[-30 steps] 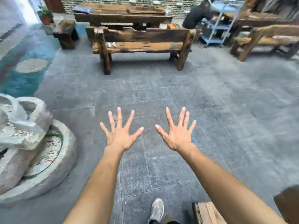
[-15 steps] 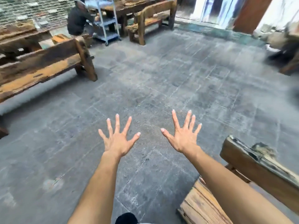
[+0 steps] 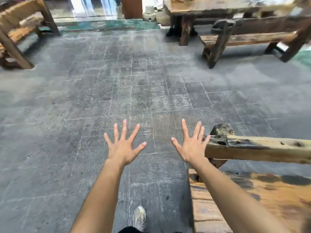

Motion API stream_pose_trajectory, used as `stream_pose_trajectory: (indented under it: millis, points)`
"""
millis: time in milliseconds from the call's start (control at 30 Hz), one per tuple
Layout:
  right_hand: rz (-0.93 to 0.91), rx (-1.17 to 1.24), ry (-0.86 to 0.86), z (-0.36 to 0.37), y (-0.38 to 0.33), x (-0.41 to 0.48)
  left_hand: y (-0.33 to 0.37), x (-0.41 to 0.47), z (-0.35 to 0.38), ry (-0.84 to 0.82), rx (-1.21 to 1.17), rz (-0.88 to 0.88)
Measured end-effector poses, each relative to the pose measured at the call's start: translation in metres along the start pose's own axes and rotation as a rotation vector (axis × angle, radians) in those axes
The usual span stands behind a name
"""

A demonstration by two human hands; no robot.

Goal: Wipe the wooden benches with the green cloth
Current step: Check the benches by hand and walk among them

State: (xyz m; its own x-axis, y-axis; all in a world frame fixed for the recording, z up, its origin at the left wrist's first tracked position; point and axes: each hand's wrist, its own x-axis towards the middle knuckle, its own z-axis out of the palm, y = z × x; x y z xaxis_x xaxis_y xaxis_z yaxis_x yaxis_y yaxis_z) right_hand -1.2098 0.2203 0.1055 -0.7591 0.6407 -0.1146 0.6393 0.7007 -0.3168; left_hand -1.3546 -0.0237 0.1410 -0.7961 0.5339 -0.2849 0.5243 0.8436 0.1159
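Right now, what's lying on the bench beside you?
Only bare, worn wood shows on the bench seat; no cloth. The right arm hides a strip of it, and the rest runs out of frame.

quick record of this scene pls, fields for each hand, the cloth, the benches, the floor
left hand: fingers spread, holds nothing
right hand: fingers spread, holds nothing
green cloth: not in view
nearest bench: lower right, under the right arm; neither hand grips it
other benches: one upper left, one upper right in front of a table
floor: grey stone paving
task state: wiping not yet begun
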Motion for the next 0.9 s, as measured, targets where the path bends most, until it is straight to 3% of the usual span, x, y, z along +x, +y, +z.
stream_pose_trajectory:
  millis: [167, 300, 333, 400, 433, 500, 533, 600, 700, 900]
  points:
    - [0.316, 0.083, 0.07, -0.002, 0.024, 0.033, 0.011, 0.099, -0.031, -0.066, 0.046, 0.201]
    - [0.364, 0.085, 0.108, -0.003, 0.026, 0.036, 0.013, 0.13, -0.036, -0.086, 0.078, 0.229]
    - [0.456, 0.091, 0.109, -0.007, 0.043, 0.047, 0.042, 0.168, -0.035, -0.106, 0.079, 0.325]
    - [0.463, 0.127, 0.112, -0.012, 0.041, 0.051, 0.052, 0.181, -0.043, -0.101, 0.065, 0.346]
    - [0.576, 0.137, 0.128, -0.014, 0.072, 0.062, 0.103, 0.22, -0.039, -0.116, 0.082, 0.489]
    - [0.634, 0.171, 0.13, -0.012, 0.082, 0.06, 0.123, 0.219, -0.037, -0.139, 0.119, 0.564]
    - [0.744, 0.187, 0.129, -0.014, 0.111, 0.075, 0.172, 0.251, -0.032, -0.169, 0.186, 0.674]
    - [0.782, 0.222, 0.166, -0.017, 0.117, 0.081, 0.192, 0.258, -0.033, -0.146, 0.189, 0.712]
    - [1.026, 0.39, 0.207, -0.026, 0.191, 0.149, 0.336, 0.346, -0.036, -0.182, 0.286, 0.926]
    - [1.224, 0.637, 0.33, -0.026, 0.234, 0.179, 0.49, 0.372, -0.038, -0.232, 0.447, 1.208]
